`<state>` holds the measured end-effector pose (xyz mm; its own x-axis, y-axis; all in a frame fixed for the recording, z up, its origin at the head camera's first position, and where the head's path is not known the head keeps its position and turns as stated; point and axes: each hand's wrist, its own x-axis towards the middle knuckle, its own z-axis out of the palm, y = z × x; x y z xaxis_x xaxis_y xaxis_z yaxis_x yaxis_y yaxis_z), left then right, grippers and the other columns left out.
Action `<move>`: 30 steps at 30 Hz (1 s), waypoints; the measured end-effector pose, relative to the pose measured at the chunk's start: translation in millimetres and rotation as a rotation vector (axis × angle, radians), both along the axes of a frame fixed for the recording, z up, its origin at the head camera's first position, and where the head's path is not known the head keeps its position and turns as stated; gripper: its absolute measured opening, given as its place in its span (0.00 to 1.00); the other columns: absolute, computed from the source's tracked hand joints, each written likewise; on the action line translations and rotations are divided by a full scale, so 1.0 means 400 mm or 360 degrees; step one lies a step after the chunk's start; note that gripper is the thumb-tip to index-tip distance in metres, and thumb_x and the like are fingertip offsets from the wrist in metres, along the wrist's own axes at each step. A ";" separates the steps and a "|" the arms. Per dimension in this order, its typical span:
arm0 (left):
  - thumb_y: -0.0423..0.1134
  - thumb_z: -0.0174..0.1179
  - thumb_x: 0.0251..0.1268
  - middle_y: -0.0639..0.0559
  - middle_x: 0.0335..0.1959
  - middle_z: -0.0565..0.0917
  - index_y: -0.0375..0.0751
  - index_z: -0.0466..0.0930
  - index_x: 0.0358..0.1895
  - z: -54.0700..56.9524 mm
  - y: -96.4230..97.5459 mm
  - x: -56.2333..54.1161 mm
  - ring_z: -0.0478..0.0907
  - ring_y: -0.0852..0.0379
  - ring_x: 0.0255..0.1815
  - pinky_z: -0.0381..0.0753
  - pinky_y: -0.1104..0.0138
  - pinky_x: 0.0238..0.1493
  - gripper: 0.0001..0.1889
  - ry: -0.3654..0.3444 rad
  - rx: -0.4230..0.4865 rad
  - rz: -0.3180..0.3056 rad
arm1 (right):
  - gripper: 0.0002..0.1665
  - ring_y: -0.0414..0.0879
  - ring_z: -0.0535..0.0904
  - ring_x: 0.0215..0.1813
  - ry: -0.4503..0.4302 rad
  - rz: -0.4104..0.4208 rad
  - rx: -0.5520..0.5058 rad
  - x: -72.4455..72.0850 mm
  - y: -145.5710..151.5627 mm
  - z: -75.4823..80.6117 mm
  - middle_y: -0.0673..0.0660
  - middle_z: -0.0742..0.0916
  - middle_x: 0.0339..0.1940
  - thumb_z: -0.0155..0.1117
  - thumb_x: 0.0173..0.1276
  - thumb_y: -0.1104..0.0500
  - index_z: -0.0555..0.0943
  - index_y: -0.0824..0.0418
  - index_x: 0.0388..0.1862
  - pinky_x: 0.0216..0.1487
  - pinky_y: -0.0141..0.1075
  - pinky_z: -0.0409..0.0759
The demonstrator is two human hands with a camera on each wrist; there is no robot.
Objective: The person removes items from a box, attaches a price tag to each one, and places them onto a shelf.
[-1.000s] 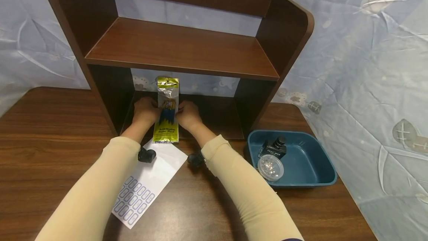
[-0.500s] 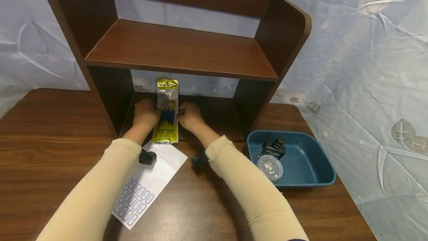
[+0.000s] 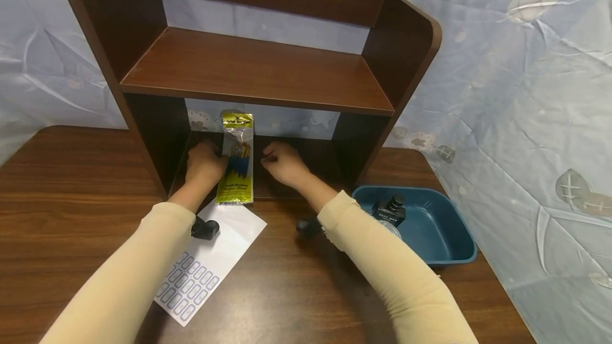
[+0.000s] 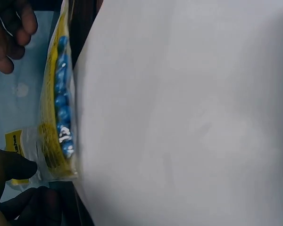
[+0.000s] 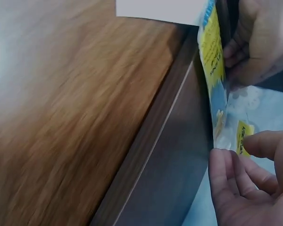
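Note:
A clear-and-yellow packet of artist brushes [image 3: 236, 174] with blue handles stands nearly upright in the lower shelf compartment. My left hand [image 3: 205, 166] pinches its left edge; the left wrist view has that thumb and fingers [image 4: 14, 167] at the packet's side. Just to the right, my right hand [image 3: 285, 164] is apart from the packet, its fingers loosely curled and holding nothing. In the right wrist view this hand [image 5: 254, 174] has a gap between thumb and fingers. A white sheet with printed blue labels [image 3: 229, 238] lies in front, under the left wrist.
A brown wooden shelf unit [image 3: 258, 70] stands at the back of the wooden table [image 3: 287, 291]. On the right, a blue tray [image 3: 440, 227] contains a black bottle [image 3: 389, 212] and a round clear container [image 3: 391, 227], partly hidden by the right sleeve.
My right hand has let go of the packet's right edge and moved a little to the right. The left hand stays on the packet, which remains upright.

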<state>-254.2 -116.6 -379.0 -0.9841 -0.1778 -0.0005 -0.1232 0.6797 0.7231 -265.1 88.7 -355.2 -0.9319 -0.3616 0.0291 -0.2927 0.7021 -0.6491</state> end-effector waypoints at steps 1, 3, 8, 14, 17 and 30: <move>0.43 0.54 0.72 0.27 0.53 0.82 0.27 0.78 0.56 -0.002 0.001 0.003 0.81 0.32 0.53 0.82 0.40 0.54 0.21 0.0019 0.0005 -0.0003 | 0.18 0.58 0.85 0.60 0.0016 0.0019 0.0013 0.004 0.007 0.000 0.66 0.89 0.56 0.59 0.78 0.62 0.80 0.69 0.61 0.62 0.45 0.84; 0.43 0.53 0.73 0.27 0.53 0.82 0.27 0.77 0.57 -0.004 0.004 0.012 0.80 0.30 0.54 0.81 0.39 0.54 0.21 0.0047 0.0015 -0.0007 | 0.17 0.58 0.85 0.60 0.0039 0.0059 0.0037 0.015 0.021 0.003 0.67 0.89 0.56 0.59 0.78 0.62 0.80 0.70 0.60 0.62 0.46 0.84; 0.43 0.53 0.74 0.25 0.53 0.81 0.27 0.75 0.59 -0.005 0.008 0.025 0.80 0.29 0.54 0.80 0.38 0.54 0.21 0.0093 0.0015 -0.0016 | 0.17 0.57 0.86 0.58 0.0050 0.0123 0.0068 0.048 0.051 0.025 0.65 0.89 0.55 0.61 0.77 0.61 0.81 0.69 0.60 0.61 0.45 0.85; 0.42 0.54 0.75 0.26 0.52 0.81 0.26 0.75 0.59 -0.002 0.011 0.031 0.80 0.30 0.52 0.80 0.39 0.53 0.21 0.0119 -0.0007 -0.0027 | 0.16 0.53 0.87 0.50 0.0059 0.0196 0.0049 0.086 0.083 0.058 0.63 0.91 0.49 0.62 0.77 0.60 0.82 0.68 0.58 0.55 0.41 0.86; 0.42 0.54 0.75 0.26 0.52 0.82 0.27 0.77 0.59 0.004 0.018 0.036 0.80 0.30 0.53 0.80 0.39 0.53 0.21 0.0163 -0.0003 -0.0031 | 0.16 0.51 0.87 0.47 0.0044 0.0232 0.0050 0.107 0.102 0.071 0.61 0.90 0.47 0.62 0.77 0.59 0.82 0.67 0.58 0.52 0.38 0.85; 0.35 0.57 0.71 0.34 0.39 0.86 0.29 0.82 0.48 0.034 0.094 0.072 0.83 0.39 0.41 0.82 0.48 0.43 0.12 0.0493 0.0044 -0.0289 | 0.18 0.48 0.87 0.49 0.0042 0.0241 0.0091 0.186 0.226 0.120 0.58 0.90 0.48 0.64 0.78 0.57 0.81 0.64 0.61 0.52 0.40 0.87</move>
